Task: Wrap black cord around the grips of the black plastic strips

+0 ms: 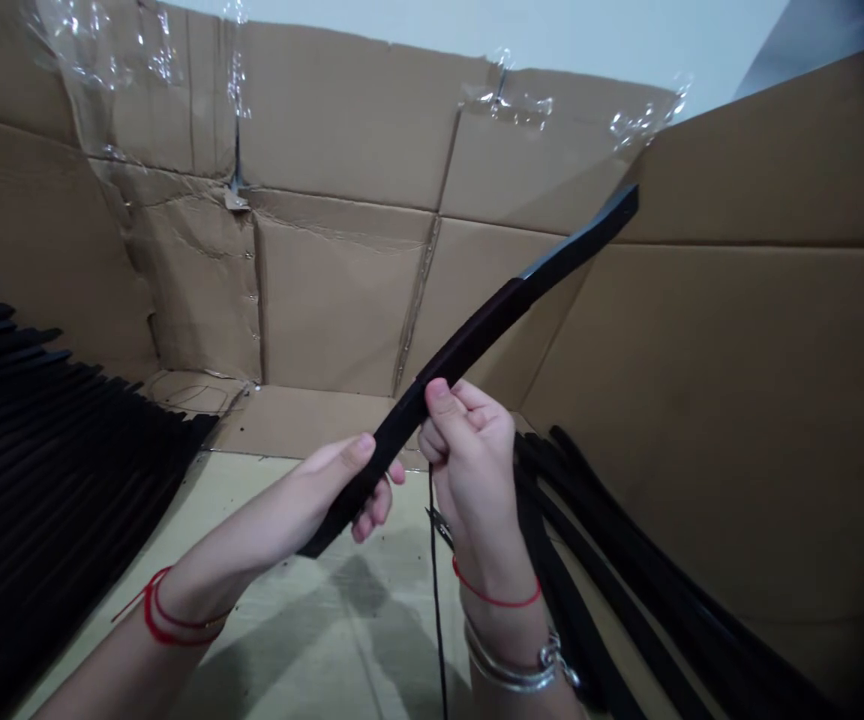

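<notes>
The right hand (469, 460) hides part of the black strip (507, 300); stacked strips (42, 450) leave the left edge.

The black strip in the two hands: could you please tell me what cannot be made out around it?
Head view:
black strip: its middle is hidden by the left hand and right hand.
thin cord: its lower end is cut off by the bottom edge.
stack of black strips: cut off by the left edge, too dark to count.

Bare floor (372, 640) centre free below held strip (477, 335); strip stack (42, 450) blocks L, loose strips (627, 590) R, prob. against cardboard wall (739, 400).
</notes>
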